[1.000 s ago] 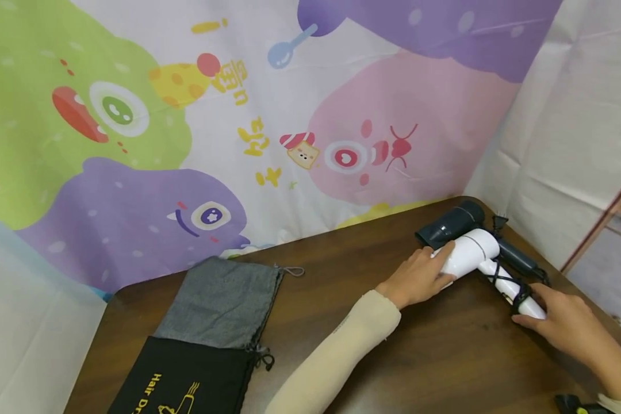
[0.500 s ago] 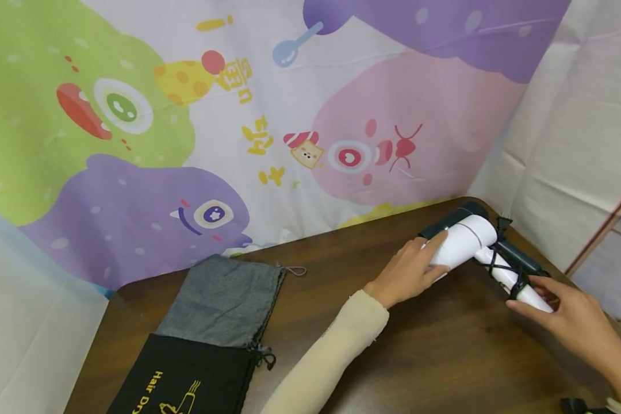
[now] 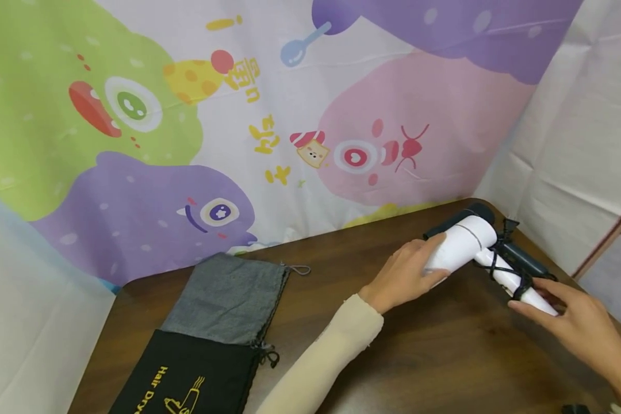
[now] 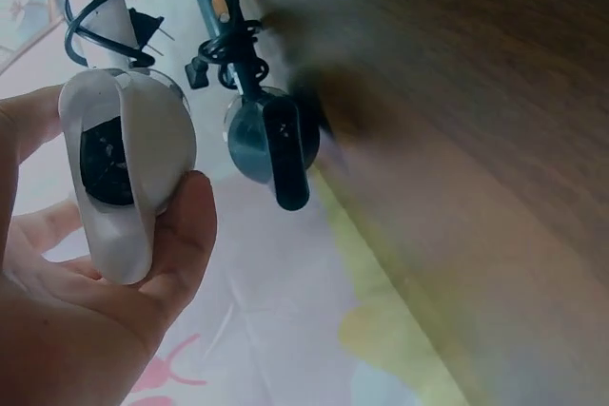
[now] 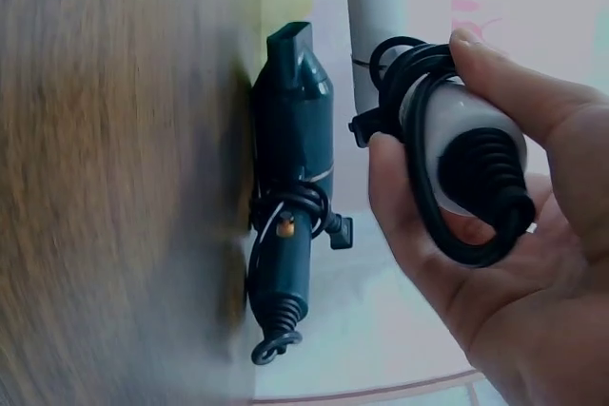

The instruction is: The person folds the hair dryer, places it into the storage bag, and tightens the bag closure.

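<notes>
A white hair dryer [image 3: 457, 244] is held in both hands, off the table. Fingers and thumb of my left hand [image 3: 406, 273] grip its barrel near the flat nozzle [image 4: 107, 164]. With my right hand [image 3: 579, 322] I hold the end of its handle [image 5: 461, 116], round which a black cord [image 5: 409, 73] is looped. Close behind, a dark green hair dryer [image 3: 522, 259] with its own cord wound round the handle lies on the table; the white one hides part of it in the head view.
At the left of the brown table [image 3: 352, 333] lie a grey drawstring bag [image 3: 227, 296] and a black drawstring bag [image 3: 196, 362] with yellow print. A small black object [image 3: 574, 409] shows at the bottom right edge. A patterned cloth [image 3: 290, 201] hangs behind the table.
Both hands have lifted the white hair dryer slightly, and it covers more of the dark one. The head view has shifted a little, while the bags stay put.
</notes>
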Tool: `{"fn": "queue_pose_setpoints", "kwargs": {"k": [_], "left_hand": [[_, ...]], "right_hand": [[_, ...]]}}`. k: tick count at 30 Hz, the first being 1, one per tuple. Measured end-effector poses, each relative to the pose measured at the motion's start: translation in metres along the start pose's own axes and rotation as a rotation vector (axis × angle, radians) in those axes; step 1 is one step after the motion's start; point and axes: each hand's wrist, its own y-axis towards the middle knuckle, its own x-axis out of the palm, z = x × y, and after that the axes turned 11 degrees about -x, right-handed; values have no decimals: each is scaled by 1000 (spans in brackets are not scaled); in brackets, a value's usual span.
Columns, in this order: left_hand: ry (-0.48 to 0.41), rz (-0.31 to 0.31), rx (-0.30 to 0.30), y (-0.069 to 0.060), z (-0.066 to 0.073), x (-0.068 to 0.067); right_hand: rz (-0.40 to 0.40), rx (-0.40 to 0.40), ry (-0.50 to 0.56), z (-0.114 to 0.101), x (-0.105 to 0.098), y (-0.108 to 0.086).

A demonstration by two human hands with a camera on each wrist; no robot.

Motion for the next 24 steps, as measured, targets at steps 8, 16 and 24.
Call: {"fn": "queue_pose_setpoints", "kwargs": {"k": [8, 16, 24], "left_hand": [[-63, 17, -35, -7, -4, -12], [-89, 34, -36, -13, -5, -23], [-170, -20, -79, -21, -6, -37]], "right_hand": [[-1, 47, 76, -11, -2, 4], [36, 13, 130, -20, 0, 3], [11, 45, 140, -30, -3, 2]]}}
